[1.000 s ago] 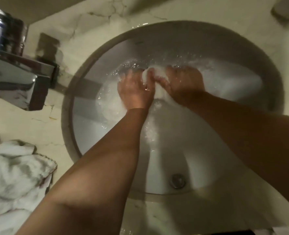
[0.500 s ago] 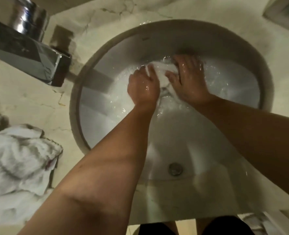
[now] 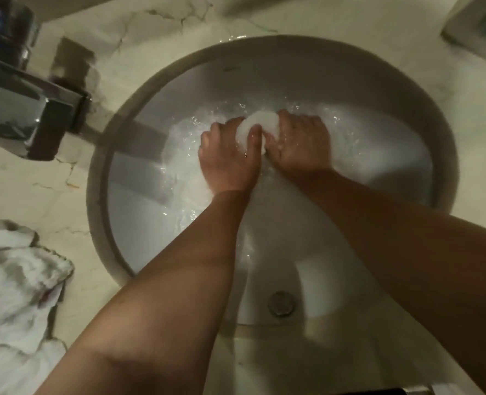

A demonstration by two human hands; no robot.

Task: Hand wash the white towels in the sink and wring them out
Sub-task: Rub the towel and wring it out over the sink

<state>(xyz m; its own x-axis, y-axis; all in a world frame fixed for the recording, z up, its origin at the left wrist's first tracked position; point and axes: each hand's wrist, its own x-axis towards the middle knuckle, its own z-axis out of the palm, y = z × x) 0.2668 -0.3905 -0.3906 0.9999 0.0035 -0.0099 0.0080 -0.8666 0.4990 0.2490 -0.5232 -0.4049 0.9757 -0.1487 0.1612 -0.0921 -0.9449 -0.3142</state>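
Note:
A white towel lies bunched in the soapy water at the far side of the round white sink. My left hand grips the bunch from the left, thumb curled over it. Pressed against the towel from the right, my right hand has its fingers curled round the cloth. More white cloth spreads under the water beneath both hands. Both forearms reach in from the near edge.
A chrome faucet juts over the sink rim at the upper left. Crumpled white towels lie on the marble counter at the lower left. The overflow hole shows on the near sink wall. A pale box stands at top right.
The two hands have squeezed closer together and rolled the towel into a rounder bunch between them. The camera view has shifted slightly.

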